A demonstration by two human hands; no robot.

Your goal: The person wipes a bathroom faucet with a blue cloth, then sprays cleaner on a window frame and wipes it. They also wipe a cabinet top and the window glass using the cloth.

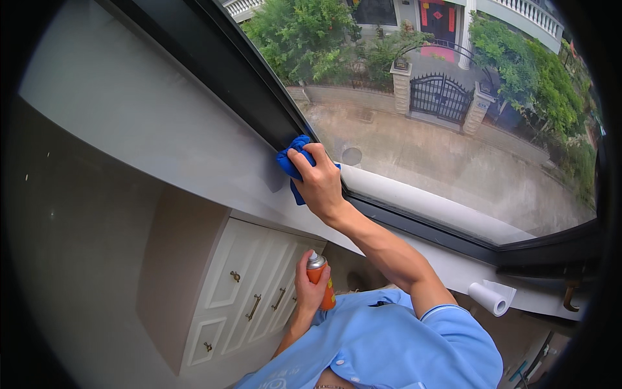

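My right hand (320, 180) is stretched out over a bunched blue cloth (294, 158). It presses the cloth against the lower corner of the dark window frame (228, 82), where the frame meets the pale sill (204, 155). Closer to my body, my left hand (311, 287) grips an orange aerosol can (327, 291) with a silver top and a white nozzle. The can stands roughly upright in front of my light blue shirt, its label partly covered by my fingers.
A white paper roll (490, 298) lies on the sill to the right, near a brass-coloured window handle (571, 297). Below the sill stands a white cabinet (252, 282) with brass-coloured handles. Through the glass pane (427, 160) I see a paved yard and an iron gate.
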